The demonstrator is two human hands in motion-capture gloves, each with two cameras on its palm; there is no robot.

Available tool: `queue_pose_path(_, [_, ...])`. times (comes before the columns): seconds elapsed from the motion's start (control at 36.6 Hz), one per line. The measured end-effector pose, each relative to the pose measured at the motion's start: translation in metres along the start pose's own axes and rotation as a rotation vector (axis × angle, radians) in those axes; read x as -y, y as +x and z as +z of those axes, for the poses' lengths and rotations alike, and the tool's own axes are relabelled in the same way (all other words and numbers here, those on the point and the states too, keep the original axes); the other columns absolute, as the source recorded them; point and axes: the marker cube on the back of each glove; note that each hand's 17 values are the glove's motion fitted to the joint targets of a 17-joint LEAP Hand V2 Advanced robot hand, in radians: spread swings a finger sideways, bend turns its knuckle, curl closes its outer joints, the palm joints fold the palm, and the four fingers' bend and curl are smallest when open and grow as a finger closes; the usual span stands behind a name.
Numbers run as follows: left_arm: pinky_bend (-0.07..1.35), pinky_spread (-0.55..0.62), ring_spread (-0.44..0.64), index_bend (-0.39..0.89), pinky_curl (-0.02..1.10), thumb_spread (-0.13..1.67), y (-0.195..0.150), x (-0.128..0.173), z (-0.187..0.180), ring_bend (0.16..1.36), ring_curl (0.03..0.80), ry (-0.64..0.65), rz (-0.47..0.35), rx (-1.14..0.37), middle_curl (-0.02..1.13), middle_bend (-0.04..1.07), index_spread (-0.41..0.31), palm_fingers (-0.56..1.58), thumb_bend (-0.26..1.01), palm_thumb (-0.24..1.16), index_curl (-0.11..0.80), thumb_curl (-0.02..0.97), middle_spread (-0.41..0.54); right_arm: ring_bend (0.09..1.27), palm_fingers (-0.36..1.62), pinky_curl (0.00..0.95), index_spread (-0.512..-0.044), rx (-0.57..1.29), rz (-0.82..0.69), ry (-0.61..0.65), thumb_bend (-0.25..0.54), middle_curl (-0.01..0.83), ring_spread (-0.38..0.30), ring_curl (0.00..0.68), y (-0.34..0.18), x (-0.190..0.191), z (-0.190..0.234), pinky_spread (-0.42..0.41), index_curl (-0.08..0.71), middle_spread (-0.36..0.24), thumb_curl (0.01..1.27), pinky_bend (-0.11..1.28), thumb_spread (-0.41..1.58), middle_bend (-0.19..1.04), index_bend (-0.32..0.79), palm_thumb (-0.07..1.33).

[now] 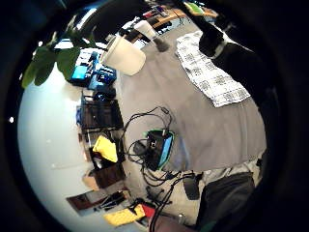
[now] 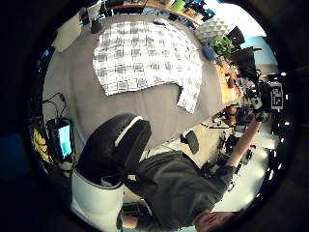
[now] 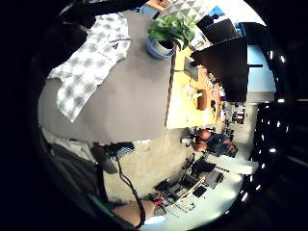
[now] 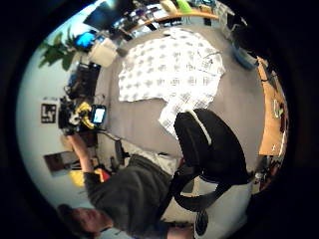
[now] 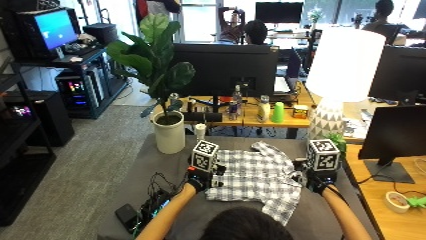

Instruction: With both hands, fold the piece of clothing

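Note:
A black-and-white plaid shirt lies spread flat on the grey table, one sleeve trailing toward the front right. My left hand hovers at the shirt's left edge and my right hand at its right edge. Both are lifted above the cloth and hold nothing. The palm views look down from a distance on the whole shirt, lying untouched. From the little finger sides only part of the shirt shows.
A tall plant in a white pot and a small white cup stand at the table's far left. A black device with cables lies at the front left. A white lamp and a wooden desk with a monitor stand to the right.

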Motion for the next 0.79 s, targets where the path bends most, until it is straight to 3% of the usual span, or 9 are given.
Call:
queue_pose_path(0.16, [0.63, 0.14, 0.1, 0.04, 0.38, 1.03, 0.016, 0.025, 0.051, 0.65, 0.334, -0.12, 0.073, -0.093, 0.2, 0.15, -0.062, 0.23, -0.02, 0.18, 0.21, 0.194, 0.112, 0.35, 0.62, 0.306, -0.272, 0.003, -0.003, 0.006, 0.121, 0.352, 0.01, 0.319, -0.002, 0.0, 0.006, 0.193, 0.283, -0.017, 0.18, 0.25, 1.22, 0.24, 0.13, 0.5])
queue_pose_path(0.25, [0.68, 0.14, 0.12, 0.03, 0.4, 1.0, 0.029, 0.02, 0.069, 0.67, 0.341, -0.233, 0.114, -0.126, 0.21, 0.16, -0.068, 0.19, -0.02, 0.18, 0.189, 0.206, 0.133, 0.36, 0.65, 0.308, -0.267, -0.004, -0.007, 0.0, 0.11, 0.36, 0.001, 0.326, -0.002, -0.001, 0.011, 0.189, 0.283, -0.02, 0.19, 0.24, 1.22, 0.24, 0.14, 0.51])
queue_pose_path(0.36, [0.73, 0.16, 0.17, 0.05, 0.41, 0.97, 0.037, 0.003, 0.086, 0.69, 0.343, -0.404, 0.043, -0.08, 0.22, 0.17, -0.077, 0.13, -0.02, 0.19, 0.168, 0.222, 0.158, 0.35, 0.69, 0.311, -0.257, -0.011, -0.007, -0.024, 0.107, 0.372, -0.009, 0.329, -0.002, -0.004, 0.019, 0.179, 0.289, -0.022, 0.2, 0.22, 1.23, 0.25, 0.14, 0.55])
queue_pose_path(0.44, [0.76, 0.17, 0.21, 0.06, 0.41, 0.96, 0.036, 0.006, 0.101, 0.7, 0.34, -0.448, 0.006, -0.048, 0.22, 0.17, -0.083, 0.1, -0.02, 0.21, 0.16, 0.234, 0.179, 0.35, 0.69, 0.315, -0.255, -0.015, -0.008, -0.036, 0.098, 0.378, -0.013, 0.336, -0.001, -0.005, 0.024, 0.175, 0.293, -0.027, 0.21, 0.22, 1.23, 0.25, 0.14, 0.56])
queue_pose_path(0.52, [0.76, 0.19, 0.25, 0.08, 0.4, 1.03, 0.036, 0.019, 0.111, 0.73, 0.343, -0.338, 0.01, -0.018, 0.22, 0.17, -0.081, 0.07, 0.09, 0.41, 0.158, 0.281, 0.215, 0.35, 0.7, 0.32, -0.252, -0.014, -0.009, -0.053, 0.087, 0.383, -0.015, 0.34, 0.001, -0.005, 0.032, 0.174, 0.297, -0.029, 0.22, 0.21, 1.23, 0.25, 0.14, 0.57])
queue_pose_path(0.57, [0.72, 0.13, 0.2, 0.12, 0.39, 1.06, 0.036, 0.028, 0.115, 0.74, 0.338, -0.215, 0.012, 0.01, 0.23, 0.2, -0.088, 0.17, 0.12, 0.48, 0.166, 0.307, 0.181, 0.34, 0.7, 0.323, -0.25, -0.012, -0.007, -0.059, 0.079, 0.386, -0.016, 0.342, 0.002, -0.004, 0.037, 0.173, 0.298, -0.03, 0.22, 0.21, 1.23, 0.25, 0.14, 0.57])
queue_pose_path(0.66, [0.75, -0.09, 0.01, 0.2, 0.36, 1.1, 0.036, 0.035, 0.117, 0.7, 0.298, -0.073, 0.013, 0.049, 0.25, 0.22, -0.12, 0.6, 0.15, 0.56, 0.202, 0.338, 0.017, 0.34, 0.7, 0.326, -0.251, -0.013, -0.008, -0.064, 0.071, 0.39, -0.02, 0.345, 0.004, -0.001, 0.046, 0.17, 0.301, -0.031, 0.23, 0.21, 1.24, 0.24, 0.14, 0.59])
queue_pose_path(0.68, [0.75, -0.11, 0.0, 0.16, 0.35, 1.1, 0.036, 0.038, 0.117, 0.69, 0.295, -0.02, 0.01, 0.059, 0.25, 0.2, -0.119, 0.58, 0.15, 0.56, 0.198, 0.344, 0.005, 0.34, 0.7, 0.328, -0.25, -0.012, -0.01, -0.068, 0.067, 0.391, -0.021, 0.345, 0.004, -0.001, 0.049, 0.169, 0.301, -0.031, 0.23, 0.21, 1.24, 0.24, 0.14, 0.59])
queue_pose_path(0.79, [0.65, -0.25, -0.2, 0.28, 0.34, 1.07, 0.033, 0.061, 0.109, 0.65, 0.304, 0.185, -0.005, 0.067, 0.33, 0.39, -0.206, 1.11, 0.22, 0.74, 0.268, 0.412, -0.157, 0.33, 0.71, 0.328, -0.243, -0.008, -0.025, -0.099, 0.057, 0.396, -0.023, 0.349, 0.001, 0.003, 0.064, 0.162, 0.305, -0.032, 0.23, 0.19, 1.25, 0.24, 0.14, 0.6])
